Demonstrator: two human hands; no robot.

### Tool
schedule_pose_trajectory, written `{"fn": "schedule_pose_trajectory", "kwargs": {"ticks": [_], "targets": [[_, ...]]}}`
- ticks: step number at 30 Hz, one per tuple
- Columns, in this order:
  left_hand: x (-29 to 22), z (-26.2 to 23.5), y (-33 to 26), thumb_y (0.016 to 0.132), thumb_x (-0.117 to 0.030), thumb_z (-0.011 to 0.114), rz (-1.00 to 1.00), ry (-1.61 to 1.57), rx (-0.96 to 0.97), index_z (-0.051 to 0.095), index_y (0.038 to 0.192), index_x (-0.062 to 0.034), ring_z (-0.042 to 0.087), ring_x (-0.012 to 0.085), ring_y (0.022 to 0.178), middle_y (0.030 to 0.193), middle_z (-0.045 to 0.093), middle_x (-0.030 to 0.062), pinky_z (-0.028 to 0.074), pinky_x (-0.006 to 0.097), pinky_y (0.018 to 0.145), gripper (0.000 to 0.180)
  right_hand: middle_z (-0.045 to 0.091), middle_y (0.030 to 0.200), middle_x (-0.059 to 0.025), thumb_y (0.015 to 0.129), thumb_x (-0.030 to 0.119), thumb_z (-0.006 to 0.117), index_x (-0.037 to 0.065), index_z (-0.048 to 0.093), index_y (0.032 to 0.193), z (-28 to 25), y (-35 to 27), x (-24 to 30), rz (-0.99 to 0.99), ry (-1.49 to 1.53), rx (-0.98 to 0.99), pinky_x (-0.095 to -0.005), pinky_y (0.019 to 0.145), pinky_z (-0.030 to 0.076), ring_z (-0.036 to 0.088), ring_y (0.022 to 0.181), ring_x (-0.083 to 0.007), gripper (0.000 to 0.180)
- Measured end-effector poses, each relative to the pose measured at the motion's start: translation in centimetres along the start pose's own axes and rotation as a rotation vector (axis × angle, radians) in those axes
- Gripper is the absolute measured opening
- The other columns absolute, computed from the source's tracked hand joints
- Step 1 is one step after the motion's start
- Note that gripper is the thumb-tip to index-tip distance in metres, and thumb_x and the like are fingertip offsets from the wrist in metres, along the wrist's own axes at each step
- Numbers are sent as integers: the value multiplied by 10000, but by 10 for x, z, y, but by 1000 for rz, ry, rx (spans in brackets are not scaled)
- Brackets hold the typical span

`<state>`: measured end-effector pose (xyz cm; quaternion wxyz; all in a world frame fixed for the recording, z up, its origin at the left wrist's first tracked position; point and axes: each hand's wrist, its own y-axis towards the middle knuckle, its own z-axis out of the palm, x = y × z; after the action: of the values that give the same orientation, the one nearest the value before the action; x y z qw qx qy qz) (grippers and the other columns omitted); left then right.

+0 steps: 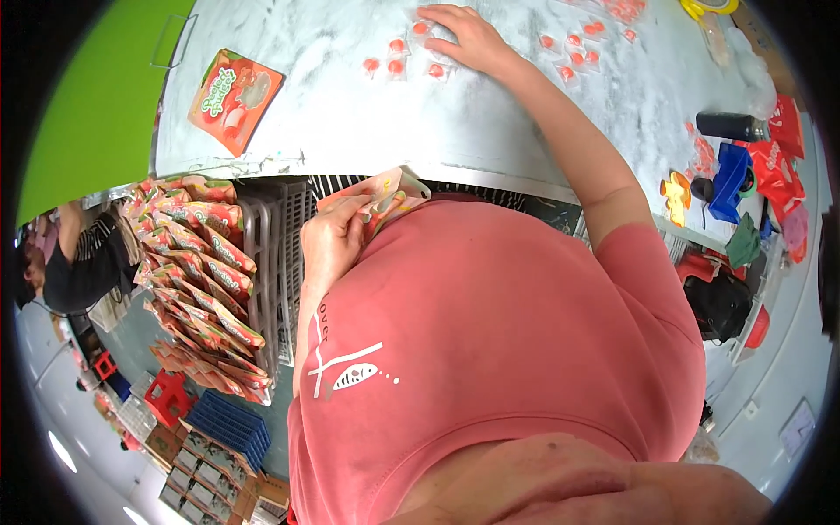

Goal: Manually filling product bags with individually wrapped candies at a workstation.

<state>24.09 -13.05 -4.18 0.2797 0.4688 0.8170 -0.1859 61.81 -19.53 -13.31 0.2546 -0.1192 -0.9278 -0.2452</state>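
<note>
- One flat pouch (pixel 258 80) on the surface (pixel 350 122)
- One held pouch (pixel 387 203) in the left hand (pixel 335 234)
- Five small wrapped candies (pixel 396 67) by the right hand (pixel 464 39)
- About eight loose candies (pixel 577 59) in the next group
- Many stacked pouches (pixel 206 280), overlapping, not exactly countable
- One dark bottle (pixel 731 125)
- One blue tape dispenser (pixel 729 184)

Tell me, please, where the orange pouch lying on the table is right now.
The orange pouch lies at the head view's upper left, near the left end of the table, to the left of the clear packets by the right hand.
</note>
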Motion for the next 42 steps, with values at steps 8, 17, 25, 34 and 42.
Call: {"fn": "schedule_pose_trajectory", "kwargs": {"ticks": [8, 17, 25, 34, 42], "targets": [[7, 3, 0, 876, -98, 632, -4, -22, -5, 717, 1033, -97, 691, 317, 830, 1023, 715, 102, 550, 377, 707, 178, 592, 1293, -123, 894, 122, 624, 103, 624, 1249, -37, -61, 25, 160, -46, -291, -395, 990, 478, 553, 1211, -307, 356], [1, 6, 9, 884, -101, 626, 33, -5, 49, 714, 1027, -89, 691, 315, 838, 1041, 718, 91, 548, 375, 715, 168, 579, 1302, -133, 861, 27, 606, 105, 598, 1263, -17, -100, 36, 121, -181, -218, -402, 1002, 468, 528, 1228, -319, 409], [0, 6, -2, 883, -99, 636, 10, 6, 3, 711, 1017, -78, 693, 316, 840, 1025, 720, 89, 552, 374, 715, 155, 616, 1125, -94, 829, 105, 699, 91, 621, 1207, -4, -88, 73, 73, -242, -215, -417, 885, 478, 559, 1062, -297, 386], [1, 6, -4, 885, -101, 633, -6, 36, 25, 712, 1018, -82, 691, 321, 839, 1015, 719, 99, 551, 374, 724, 156, 617, 1044, -93, 793, 193, 763, 109, 638, 1168, 12, -77, 84, 132, -93, -187, -403, 830, 491, 583, 980, -309, 404], [3, 6, -7, 907, -58, 604, -35, -77, 66, 707, 1040, -47, 691, 302, 946, 1069, 715, 113, 548, 347, 793, 169, 626, 1089, -103, 861, 102, 679, 78, 661, 1145, -24, -102, 49, 242, 86, -353, -339, 811, 524, 638, 976, -255, 285]]}}
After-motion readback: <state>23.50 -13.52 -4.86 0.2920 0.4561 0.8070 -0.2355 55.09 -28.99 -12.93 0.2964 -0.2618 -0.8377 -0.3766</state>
